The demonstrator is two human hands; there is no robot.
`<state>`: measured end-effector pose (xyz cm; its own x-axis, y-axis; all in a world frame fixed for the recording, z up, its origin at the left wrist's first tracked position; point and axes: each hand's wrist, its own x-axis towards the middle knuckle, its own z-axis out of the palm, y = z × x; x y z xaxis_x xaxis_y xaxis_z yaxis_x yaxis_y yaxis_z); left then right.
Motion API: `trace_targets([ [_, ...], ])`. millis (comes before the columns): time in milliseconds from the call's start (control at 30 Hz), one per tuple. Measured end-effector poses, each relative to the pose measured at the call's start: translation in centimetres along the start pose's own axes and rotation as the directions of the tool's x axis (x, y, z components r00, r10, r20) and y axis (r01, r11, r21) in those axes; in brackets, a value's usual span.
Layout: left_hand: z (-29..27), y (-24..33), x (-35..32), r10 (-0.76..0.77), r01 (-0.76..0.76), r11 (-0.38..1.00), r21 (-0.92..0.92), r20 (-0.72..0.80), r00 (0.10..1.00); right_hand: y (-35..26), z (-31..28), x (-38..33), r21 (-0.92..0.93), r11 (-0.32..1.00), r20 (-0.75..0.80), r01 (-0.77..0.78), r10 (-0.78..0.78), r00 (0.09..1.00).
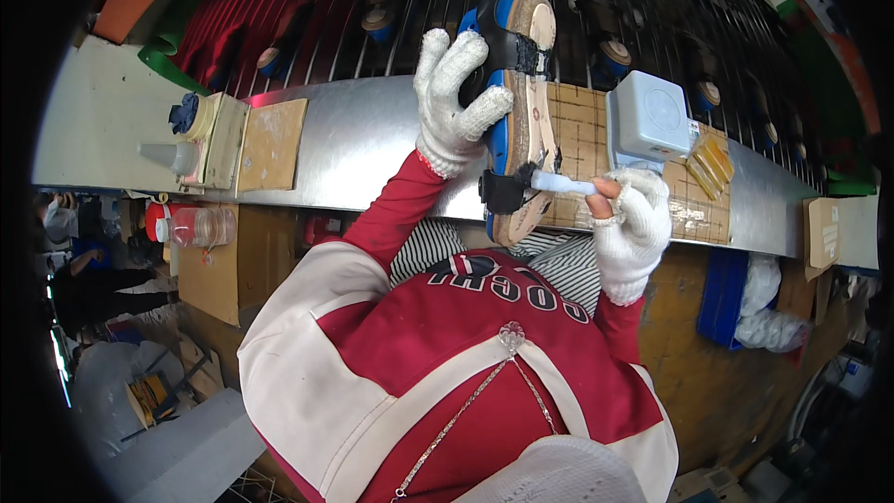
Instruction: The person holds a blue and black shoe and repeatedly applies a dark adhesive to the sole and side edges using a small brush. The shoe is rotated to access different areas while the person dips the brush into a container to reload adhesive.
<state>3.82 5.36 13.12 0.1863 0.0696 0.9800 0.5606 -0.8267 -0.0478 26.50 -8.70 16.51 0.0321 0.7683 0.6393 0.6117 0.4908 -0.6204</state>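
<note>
A shoe (535,121) with a blue and black upper stands on end in front of me, its pale, brown-edged underside turned to the right. My left hand (452,107), in a white knit glove, holds it from the left side, fingers spread against the upper. In my right hand (635,228), also gloved but with bare thumb and fingertip showing, is a brush (559,183) with a whitish handle. Its dark bristles touch the underside near the lower end, beside a black strap (504,192).
Beyond the metal counter (358,121), a bed of metal rods (410,33) carries several shoes. A pale blue plastic container (649,116) and a yellow packet (711,168) sit on a cardboard sheet (577,121). At left are a board (272,144) and a clear jar (203,226).
</note>
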Motion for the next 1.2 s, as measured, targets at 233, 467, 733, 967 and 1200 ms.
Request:
trace_targets([
  [233, 0.8, 0.5, -0.4, -0.105, 0.105, 0.994, 0.028, -0.010, 0.994, 0.2, 1.6, 0.9, 0.198, 0.883, 0.058, -0.427, 0.424, 0.904],
  [467, -0.2, 1.0, -2.6, -0.228, 0.213, 0.962, 0.172, 0.077, 0.971, -2.3, 0.7, -1.9, 0.297, 0.794, 0.172, -0.531, 0.502, 0.847],
  [733, -0.7, 1.7, -2.7, -0.270, 0.239, 0.947, 0.214, 0.126, 0.955, -2.3, 1.5, -1.6, 0.112, 0.876, 0.071, -0.469, 0.464, 0.883],
  [967, -0.9, 1.1, -2.7, -0.227, 0.197, 0.955, 0.223, 0.117, 0.967, -1.3, 2.1, 0.2, -0.018, 0.943, 0.021, -0.332, 0.333, 0.943],
  [1200, -0.8, 0.1, -1.9, -0.180, 0.158, 0.962, 0.221, 0.082, 0.980, -0.1, 2.5, 1.0, 0.046, 0.956, 0.016, -0.290, 0.290, 0.957],
])
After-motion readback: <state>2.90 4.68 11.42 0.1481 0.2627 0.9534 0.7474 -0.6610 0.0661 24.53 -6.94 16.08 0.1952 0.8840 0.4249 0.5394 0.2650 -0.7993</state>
